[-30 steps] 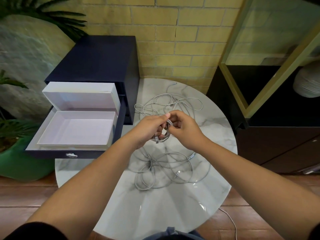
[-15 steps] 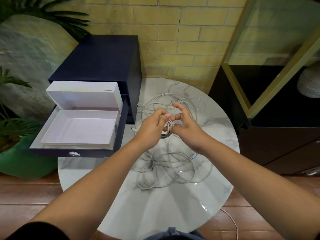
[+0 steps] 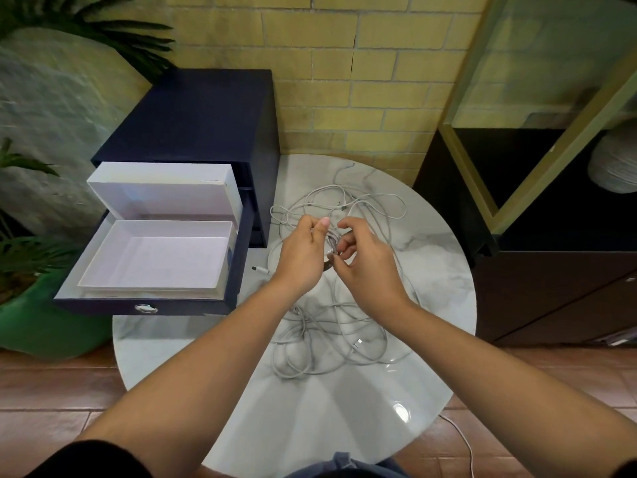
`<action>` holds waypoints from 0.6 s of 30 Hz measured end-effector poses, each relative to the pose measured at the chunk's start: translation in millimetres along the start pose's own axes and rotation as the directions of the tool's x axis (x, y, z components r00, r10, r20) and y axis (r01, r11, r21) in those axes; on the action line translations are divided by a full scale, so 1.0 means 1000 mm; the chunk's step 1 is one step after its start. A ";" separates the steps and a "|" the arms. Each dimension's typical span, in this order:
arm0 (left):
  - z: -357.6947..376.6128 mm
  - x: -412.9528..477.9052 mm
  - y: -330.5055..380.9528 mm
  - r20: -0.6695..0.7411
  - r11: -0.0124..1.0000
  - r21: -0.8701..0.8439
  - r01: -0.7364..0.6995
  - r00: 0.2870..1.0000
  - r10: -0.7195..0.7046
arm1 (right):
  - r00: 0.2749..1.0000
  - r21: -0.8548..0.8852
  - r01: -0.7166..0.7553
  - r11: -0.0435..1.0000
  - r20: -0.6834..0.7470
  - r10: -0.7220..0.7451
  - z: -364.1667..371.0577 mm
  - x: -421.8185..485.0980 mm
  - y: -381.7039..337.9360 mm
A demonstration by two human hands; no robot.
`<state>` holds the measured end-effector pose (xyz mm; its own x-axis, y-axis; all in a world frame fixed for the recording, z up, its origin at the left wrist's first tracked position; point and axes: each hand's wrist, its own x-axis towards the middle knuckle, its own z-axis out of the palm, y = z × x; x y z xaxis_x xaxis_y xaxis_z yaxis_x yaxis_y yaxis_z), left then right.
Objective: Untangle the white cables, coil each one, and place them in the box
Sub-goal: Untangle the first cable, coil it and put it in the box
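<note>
Seen from the head looking down, two bare forearms reach over a round white marble tabletop (image 3: 344, 408). The left hand (image 3: 303, 253) has its fingers curled around a small coil (image 3: 330, 240) of white cable, held just above the tabletop. The right hand (image 3: 362, 260) is touching the same coil from the other side, its thumb and fingers pinching a strand and a small metal plug end. Under and around the hands lie the white cables (image 3: 331, 332), a loose tangle of overlapping loops spread across the middle of the tabletop, with more loops at the far side near the wall. One cable end with a plug (image 3: 260, 269) lies by itself just to the left of the left wrist. To the left, a dark blue cabinet (image 3: 193, 115) stands beside the tabletop with its drawer (image 3: 238, 270) pulled out. The white box (image 3: 155, 257) sits inside the drawer, with its lid (image 3: 162, 194) tilted back upright; no cable is inside it, and its inner surfaces are plain white. Behind is a yellow brick wall (image 3: 344, 81). A green pot (image 3: 41, 326) with leafy plants sits at the far left, and a dark sideboard (image 3: 551, 270) with a gold frame stands at the right. Another thin white cable (image 3: 462, 439) trails on the tiled floor.
</note>
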<state>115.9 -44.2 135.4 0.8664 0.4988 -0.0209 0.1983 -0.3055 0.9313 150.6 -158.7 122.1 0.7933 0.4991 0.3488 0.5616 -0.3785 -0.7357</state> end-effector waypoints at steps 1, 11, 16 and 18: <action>0.001 0.000 -0.002 0.010 1.000 0.007 -0.009 1.000 0.009 | 1.000 -0.004 -0.002 1.000 0.001 0.002 0.000 0.000 0.001; -0.010 0.000 -0.021 0.171 0.912 0.315 -0.264 0.960 0.220 | 0.847 0.507 -0.530 0.679 0.353 0.397 -0.013 0.013 -0.001; -0.010 0.002 -0.028 0.202 0.866 0.397 -0.304 0.949 0.240 | 0.685 0.411 -0.718 0.561 0.561 0.465 -0.026 0.022 0.001; -0.013 0.001 -0.029 0.160 0.913 0.327 -0.244 0.966 0.201 | 0.724 0.203 -0.622 0.756 0.517 0.457 -0.032 0.025 0.005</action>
<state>105.6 -24.3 112.9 0.9507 0.2907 0.1083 0.1195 -0.6654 0.7368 180.3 -173.5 145.9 0.7089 0.5915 -0.3841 -0.1164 -0.4389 -0.8910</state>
